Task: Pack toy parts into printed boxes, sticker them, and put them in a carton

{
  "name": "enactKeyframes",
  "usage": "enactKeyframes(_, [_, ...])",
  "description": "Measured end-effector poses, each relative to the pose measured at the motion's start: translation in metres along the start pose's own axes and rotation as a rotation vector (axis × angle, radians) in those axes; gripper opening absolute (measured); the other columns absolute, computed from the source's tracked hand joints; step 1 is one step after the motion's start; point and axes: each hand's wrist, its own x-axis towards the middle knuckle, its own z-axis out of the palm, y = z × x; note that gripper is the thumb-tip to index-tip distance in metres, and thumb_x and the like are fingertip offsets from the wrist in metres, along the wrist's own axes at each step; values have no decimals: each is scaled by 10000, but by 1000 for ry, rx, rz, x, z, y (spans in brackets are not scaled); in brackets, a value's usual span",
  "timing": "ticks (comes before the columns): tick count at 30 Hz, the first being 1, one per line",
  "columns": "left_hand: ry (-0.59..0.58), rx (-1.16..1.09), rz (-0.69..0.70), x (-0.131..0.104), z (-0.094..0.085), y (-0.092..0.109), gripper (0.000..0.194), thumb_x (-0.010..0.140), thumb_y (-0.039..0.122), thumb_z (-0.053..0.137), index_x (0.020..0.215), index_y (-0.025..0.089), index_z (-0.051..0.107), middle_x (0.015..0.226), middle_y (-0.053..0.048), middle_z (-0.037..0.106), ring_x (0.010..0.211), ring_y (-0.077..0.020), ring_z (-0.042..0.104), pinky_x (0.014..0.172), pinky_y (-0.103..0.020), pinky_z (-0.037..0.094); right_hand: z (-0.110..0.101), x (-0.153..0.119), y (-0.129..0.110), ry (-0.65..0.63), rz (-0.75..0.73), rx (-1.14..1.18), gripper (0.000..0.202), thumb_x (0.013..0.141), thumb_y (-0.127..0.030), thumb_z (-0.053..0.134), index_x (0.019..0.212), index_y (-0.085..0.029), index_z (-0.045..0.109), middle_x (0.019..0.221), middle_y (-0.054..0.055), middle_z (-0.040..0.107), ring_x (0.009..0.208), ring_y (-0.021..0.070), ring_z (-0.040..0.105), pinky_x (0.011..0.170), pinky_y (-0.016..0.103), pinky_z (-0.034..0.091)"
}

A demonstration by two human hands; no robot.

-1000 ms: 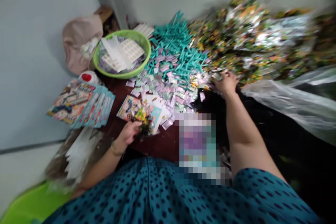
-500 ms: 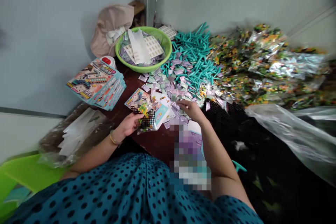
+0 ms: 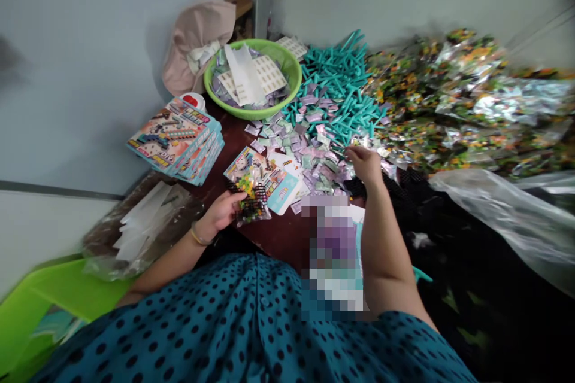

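near the centre of the frame, left of the middle, the left hand [image 3: 222,210] has its grip closed on a clear bag [image 3: 252,196] of small yellow, green and dark pieces with black grid parts. the bag overlaps the lower left part of a flat printed box [image 3: 283,192], which lies on the dark red desk [image 3: 281,239] with a white printed sheet [image 3: 294,166] partly under it.

right of centre, the right hand [image 3: 366,164] is at the right side of a spread of small lilac and pale green sachets [image 3: 309,158]; its fingertips are close together, a narrow grip, but i cannot tell whether they pinch anything.

behind the sachets lies a heap of teal sticks [image 3: 344,81]. the green basket [image 3: 253,112], upper middle, bears more sachets and white sheets. at the left is a stack of printed boxes [image 3: 173,134]; at the upper right, a large pile of filled clear bags [image 3: 467,96].
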Motion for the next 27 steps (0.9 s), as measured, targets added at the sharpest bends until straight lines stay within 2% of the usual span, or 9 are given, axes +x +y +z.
enactKeyframes(5, [-51,4,-1,-3,10,0,289,767,128,782,1053,119,739,895,-88,801,677,-176,729,658,-271,590,-21,-52,16,-16,60,-72,427,817,-472,630,1049,-153,793,870,87,784,800,234,711,793,362,549])
enactKeyframes(9, [-41,22,-27,-5,15,-4,267,732,136,819,987,127,742,832,-65,791,672,-174,726,694,-280,597,-47,-95,20,26,157,-35,458,818,-482,627,1103,-158,782,920,97,789,800,236,727,749,348,557])
enactKeyframes(14, [-2,87,-52,-2,17,-9,272,731,131,807,993,135,734,795,-38,781,600,-150,702,632,-260,586,-89,-139,29,294,233,-179,434,818,-438,604,1089,-159,795,823,96,769,766,240,709,770,371,552])
enactKeyframes(17, [0,115,-51,-2,18,-10,313,750,118,774,1060,138,733,860,-46,797,657,-166,731,637,-261,598,-122,-173,37,468,296,-295,421,861,-414,559,1094,-154,793,846,113,770,778,246,703,815,394,554])
enactKeyframes(20, [-23,151,-34,-1,21,-12,376,770,114,750,1144,149,722,960,-57,808,791,-192,767,739,-287,631,-149,-219,46,521,496,-466,355,876,-391,567,1025,-166,797,904,152,773,869,294,719,865,444,545])
enactKeyframes(22, [-50,183,-30,0,25,-15,397,779,115,746,1172,161,716,996,-53,809,862,-202,773,805,-306,637,-154,-253,51,429,728,-601,285,835,-415,651,873,-167,787,866,189,759,908,353,718,865,500,537])
enactKeyframes(24, [-87,208,-33,0,34,-21,401,779,123,756,1175,167,717,1012,-52,808,916,-212,772,863,-327,632,-146,-284,55,294,899,-656,286,774,-450,745,798,-165,744,832,215,740,918,399,715,846,545,533])
enactKeyframes(25, [-111,218,-34,-1,39,-25,404,773,131,768,1172,167,719,1020,-54,808,943,-218,770,891,-338,626,-140,-298,57,261,925,-653,309,767,-467,761,823,-165,727,836,222,736,919,407,715,841,558,533])
enactKeyframes(27, [-174,236,-34,-2,52,-35,423,749,148,800,1165,160,723,1043,-64,805,998,-231,761,946,-356,606,-128,-319,60,306,891,-621,347,815,-499,717,918,-168,698,862,226,733,916,398,718,843,564,531])
